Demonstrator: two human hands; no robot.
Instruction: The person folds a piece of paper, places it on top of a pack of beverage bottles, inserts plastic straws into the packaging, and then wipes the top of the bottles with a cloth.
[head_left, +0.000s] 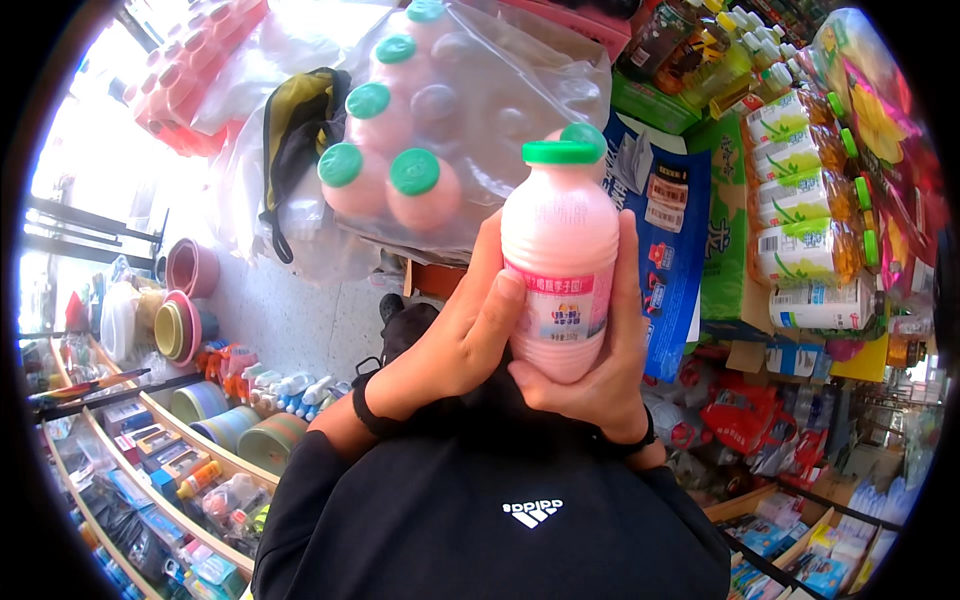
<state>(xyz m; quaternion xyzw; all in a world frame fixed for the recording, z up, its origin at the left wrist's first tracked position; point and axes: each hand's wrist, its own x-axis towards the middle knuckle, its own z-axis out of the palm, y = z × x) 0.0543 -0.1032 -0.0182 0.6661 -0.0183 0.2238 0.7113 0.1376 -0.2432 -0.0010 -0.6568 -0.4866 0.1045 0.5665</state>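
Between my two hands a pink plastic milk-drink bottle (559, 217) with a green cap stands nearly upright, its printed label facing me. My left hand (469, 330) grips its left side, thumb at the label's edge. From the right and below, my right hand (600, 390) wraps the bottle's lower part. A second green cap (585, 137) shows just behind; the bottle under it is mostly hidden. Beyond my hands, several like bottles (416, 187) stand in a clear plastic wrap (525, 90). A black and yellow pouch (300, 135) with a wrist loop lies left of them.
To the right are a blue printed sheet (667, 247), a green carton (720, 217) and tea bottles (802, 187) lying in a pack. Wooden shelves (172, 480) with small goods stand lower left. Stacked plastic basins (180, 322) are near the tiled floor (285, 322).
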